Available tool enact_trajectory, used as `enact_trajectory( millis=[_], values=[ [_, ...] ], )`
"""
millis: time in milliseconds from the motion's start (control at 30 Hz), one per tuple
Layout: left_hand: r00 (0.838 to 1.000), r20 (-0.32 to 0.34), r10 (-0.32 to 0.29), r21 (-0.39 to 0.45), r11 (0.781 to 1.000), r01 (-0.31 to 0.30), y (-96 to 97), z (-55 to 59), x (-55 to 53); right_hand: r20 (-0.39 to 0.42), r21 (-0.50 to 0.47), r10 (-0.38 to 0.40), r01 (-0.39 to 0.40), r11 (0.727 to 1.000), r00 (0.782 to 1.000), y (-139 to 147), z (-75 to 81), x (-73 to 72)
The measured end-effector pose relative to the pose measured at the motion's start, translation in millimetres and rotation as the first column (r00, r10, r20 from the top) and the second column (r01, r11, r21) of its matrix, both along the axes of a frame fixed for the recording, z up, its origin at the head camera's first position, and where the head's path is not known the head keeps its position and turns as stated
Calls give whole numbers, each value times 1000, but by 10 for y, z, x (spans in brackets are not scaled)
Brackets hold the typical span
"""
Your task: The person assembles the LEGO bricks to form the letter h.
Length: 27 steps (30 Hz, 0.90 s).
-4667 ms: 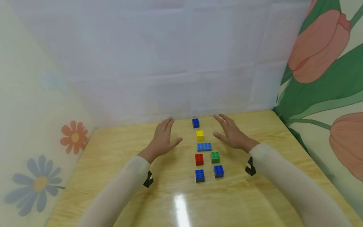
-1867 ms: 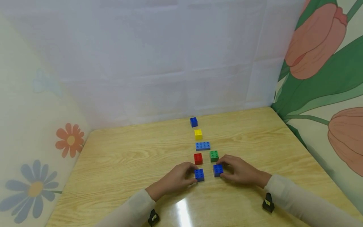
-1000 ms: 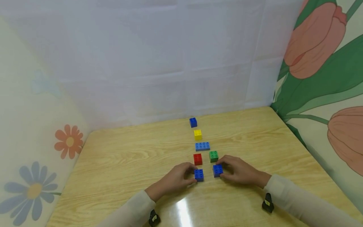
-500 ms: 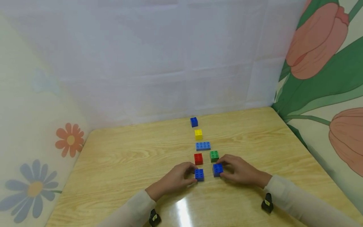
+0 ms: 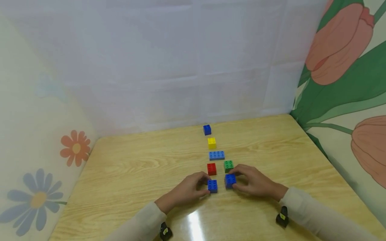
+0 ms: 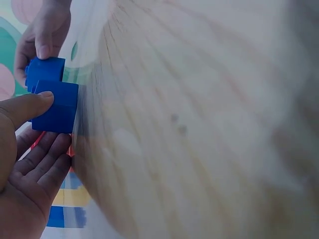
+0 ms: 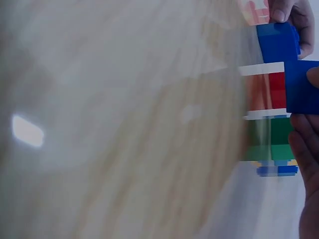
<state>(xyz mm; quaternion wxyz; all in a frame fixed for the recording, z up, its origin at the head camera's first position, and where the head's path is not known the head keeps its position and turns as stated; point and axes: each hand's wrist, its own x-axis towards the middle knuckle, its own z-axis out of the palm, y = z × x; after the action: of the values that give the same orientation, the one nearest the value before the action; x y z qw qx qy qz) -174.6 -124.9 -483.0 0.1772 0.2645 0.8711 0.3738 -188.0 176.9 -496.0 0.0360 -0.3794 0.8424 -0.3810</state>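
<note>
Blocks, seven in all, mark the middle of the wood-grain table (image 5: 135,167) in the head view; left hand (image 5: 188,188) pinches the left blue block (image 5: 212,186) between thumb and fingers, right hand (image 5: 255,181) likewise pinches the right blue block (image 5: 230,181), a narrow gap between the pair; red block (image 5: 211,169) sits just behind the left one, green block (image 5: 229,166) just behind the right; farther back, roughly in file, come light-blue brick (image 5: 216,155), yellow block (image 5: 212,143) and far blue block (image 5: 207,130), the last near the far edge, beyond which white cloth (image 5: 144,60) hangs; wood runs wide outward of both hands, so moving room lies mostly sideways and toward the wearer; the tight spot is behind the fingertips. Left wrist view: thumb presses the near face of its block, fingers on the other side; the right hand's block overlaps it in sight, contact hard to tell from this angle alone. Right wrist view: thumb on its block, fingers opposite; the lower edge looks raised off the wood, probably a slight lift. Risks, as judged: fingers swinging back could nudge green or red, clearance being short; a light pinch on smooth sides could let the raised block slip or twist; inward drift of either hand could knock the blue pair together.
</note>
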Motion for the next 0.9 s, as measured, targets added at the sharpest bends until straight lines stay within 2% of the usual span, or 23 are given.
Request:
enact_trajectory(
  millis=[300, 900],
  values=[
    [1000, -23, -7, 3, 1000, 7, 4, -16, 5, -92, -95, -39, 30, 995, 995, 8, 31, -29],
    [1000, -24, -6, -18, 1000, 6, 4, -30, -15, -64, -121, -44, 37, 992, 997, -38, 82, -30]
  ],
)
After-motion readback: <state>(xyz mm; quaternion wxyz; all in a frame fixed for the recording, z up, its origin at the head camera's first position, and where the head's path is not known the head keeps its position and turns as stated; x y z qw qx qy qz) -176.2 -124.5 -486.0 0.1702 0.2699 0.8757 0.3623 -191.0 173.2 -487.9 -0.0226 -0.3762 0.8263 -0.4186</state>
